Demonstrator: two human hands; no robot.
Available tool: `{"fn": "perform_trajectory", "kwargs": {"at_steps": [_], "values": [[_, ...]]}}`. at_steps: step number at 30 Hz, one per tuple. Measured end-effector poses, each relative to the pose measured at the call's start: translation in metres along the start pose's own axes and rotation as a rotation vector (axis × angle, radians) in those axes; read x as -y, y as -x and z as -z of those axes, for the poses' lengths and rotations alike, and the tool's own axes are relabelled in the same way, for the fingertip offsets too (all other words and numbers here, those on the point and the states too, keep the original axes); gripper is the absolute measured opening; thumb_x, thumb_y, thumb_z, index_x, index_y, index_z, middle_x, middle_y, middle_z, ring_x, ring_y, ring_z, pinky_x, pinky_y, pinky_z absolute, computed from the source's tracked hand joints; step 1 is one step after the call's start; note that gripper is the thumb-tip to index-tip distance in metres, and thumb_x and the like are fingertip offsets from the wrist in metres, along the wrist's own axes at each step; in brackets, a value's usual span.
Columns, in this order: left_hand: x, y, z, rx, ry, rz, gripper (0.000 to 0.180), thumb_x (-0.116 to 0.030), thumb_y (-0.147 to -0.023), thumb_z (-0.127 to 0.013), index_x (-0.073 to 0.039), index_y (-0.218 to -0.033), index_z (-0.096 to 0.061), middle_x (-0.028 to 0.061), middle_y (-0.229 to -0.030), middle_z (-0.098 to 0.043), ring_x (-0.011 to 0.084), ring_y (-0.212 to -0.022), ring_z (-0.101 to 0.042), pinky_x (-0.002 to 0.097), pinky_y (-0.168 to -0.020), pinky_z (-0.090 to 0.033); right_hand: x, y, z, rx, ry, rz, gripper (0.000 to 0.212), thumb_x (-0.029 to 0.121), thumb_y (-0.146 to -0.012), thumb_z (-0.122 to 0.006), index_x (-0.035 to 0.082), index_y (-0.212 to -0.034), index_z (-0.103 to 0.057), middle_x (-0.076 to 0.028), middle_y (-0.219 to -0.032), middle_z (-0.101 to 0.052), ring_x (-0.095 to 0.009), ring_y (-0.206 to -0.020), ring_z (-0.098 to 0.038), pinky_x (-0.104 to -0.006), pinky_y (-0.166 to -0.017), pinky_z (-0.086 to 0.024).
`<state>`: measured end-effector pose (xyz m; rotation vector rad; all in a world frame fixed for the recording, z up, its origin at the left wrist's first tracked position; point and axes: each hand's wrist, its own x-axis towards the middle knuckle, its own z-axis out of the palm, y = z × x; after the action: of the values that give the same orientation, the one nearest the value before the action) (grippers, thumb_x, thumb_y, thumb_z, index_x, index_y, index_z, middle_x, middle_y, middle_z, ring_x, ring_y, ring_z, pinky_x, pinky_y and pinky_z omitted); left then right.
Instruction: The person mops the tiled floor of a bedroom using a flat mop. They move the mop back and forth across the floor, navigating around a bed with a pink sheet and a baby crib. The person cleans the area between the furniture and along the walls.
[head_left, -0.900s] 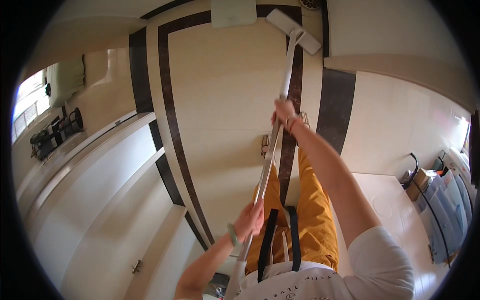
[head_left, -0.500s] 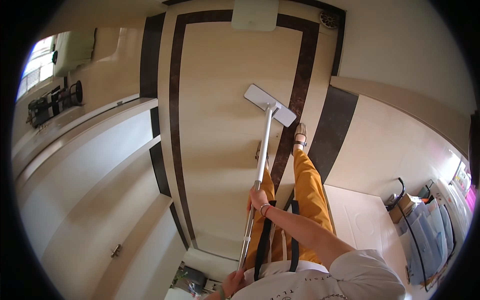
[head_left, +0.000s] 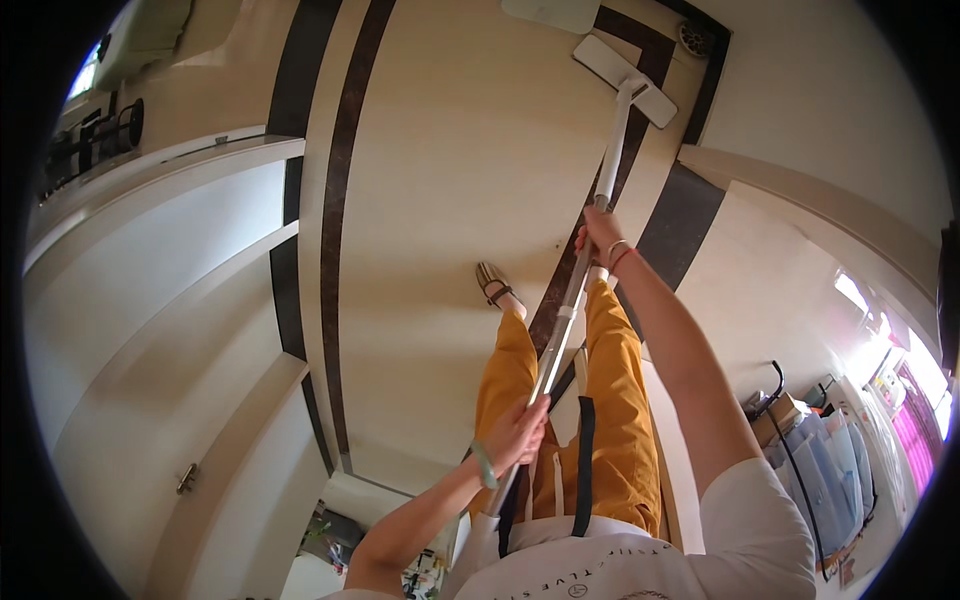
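A flat mop (head_left: 567, 313) with a white and silver pole slants from near my waist toward the far right of the floor. Its white rectangular head (head_left: 603, 62) lies on the tiles across the dark border strip, close to the wall. My right hand (head_left: 600, 232), with a red band and a bracelet at the wrist, is closed round the pole about midway. Lower down, my left hand (head_left: 519, 432) wraps the pole near my waist, a green bangle on its wrist. My legs in mustard trousers stand on either side of the pole.
A pale mat (head_left: 553, 12) lies at the far edge, and a round floor drain (head_left: 694, 38) sits in the far right corner. White doors (head_left: 190, 330) line the left. On the right, a rack of folders (head_left: 822, 465) stands beside a pale wall.
The mop head has slid away from me, forward and to the right. My right arm has stretched out with it, and my left hand has risen from the lower edge. My left foot shows more clearly.
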<state>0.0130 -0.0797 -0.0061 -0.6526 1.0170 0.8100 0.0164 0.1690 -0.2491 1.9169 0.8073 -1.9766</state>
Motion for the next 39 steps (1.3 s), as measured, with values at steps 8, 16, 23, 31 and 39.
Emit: {"fn": "perform_trajectory", "kwargs": {"at_steps": [8,16,23,31,39], "values": [[0.119,0.15,0.092,-0.235,0.136,0.148,0.037,-0.041,-0.094,-0.037,-0.012,-0.072,-0.04,-0.004,-0.048,-0.031,0.0074,-0.036,-0.029,0.0227,-0.035,-0.026,-0.179,0.104,-0.141,0.109,0.058,-0.076,0.029,0.024,-0.085,-0.046,0.0,-0.067,-0.044,-0.011,-0.046,-0.045,-0.025,-0.034,-0.05,-0.0364,-0.03,-0.039],[0.13,0.18,0.142,-0.279,0.327,0.236,0.035,-0.044,-0.093,-0.04,-0.014,-0.074,-0.041,-0.0055,-0.05,-0.03,0.0065,-0.036,-0.026,0.0235,-0.034,-0.019,-0.222,0.127,-0.209,0.155,0.166,-0.247,0.025,0.019,-0.085,-0.041,-0.003,-0.072,-0.041,-0.014,-0.05,-0.046,-0.028,-0.038,-0.051,-0.041,-0.035,-0.045],[0.067,0.131,0.159,-0.141,0.372,0.086,0.038,-0.038,-0.096,-0.032,-0.01,-0.071,-0.039,-0.0011,-0.048,-0.027,0.0103,-0.036,-0.027,0.0259,-0.033,-0.023,-0.144,0.063,-0.244,0.255,0.228,-0.095,0.027,0.02,-0.084,-0.041,-0.004,-0.071,-0.041,-0.014,-0.051,-0.047,-0.028,-0.037,-0.053,-0.0392,-0.032,-0.044],[-0.048,0.112,0.152,-0.03,0.464,-0.022,0.035,-0.04,-0.095,-0.036,-0.01,-0.077,-0.039,-0.0024,-0.052,-0.03,0.007,-0.038,-0.029,0.0223,-0.033,-0.025,-0.01,0.034,-0.297,0.205,0.415,0.054,0.03,0.019,-0.083,-0.04,-0.004,-0.064,-0.042,-0.015,-0.051,-0.049,-0.027,-0.038,-0.053,-0.0387,-0.033,-0.045],[-0.196,0.062,0.167,0.057,0.41,-0.158,0.038,-0.044,-0.094,-0.034,-0.011,-0.076,-0.038,-0.0036,-0.049,-0.028,0.0058,-0.036,-0.027,0.0219,-0.031,-0.025,0.146,-0.037,-0.364,0.24,0.326,0.218,0.028,0.023,-0.082,-0.046,-0.001,-0.067,-0.043,-0.012,-0.049,-0.047,-0.025,-0.037,-0.05,-0.0376,-0.033,-0.043]]}}
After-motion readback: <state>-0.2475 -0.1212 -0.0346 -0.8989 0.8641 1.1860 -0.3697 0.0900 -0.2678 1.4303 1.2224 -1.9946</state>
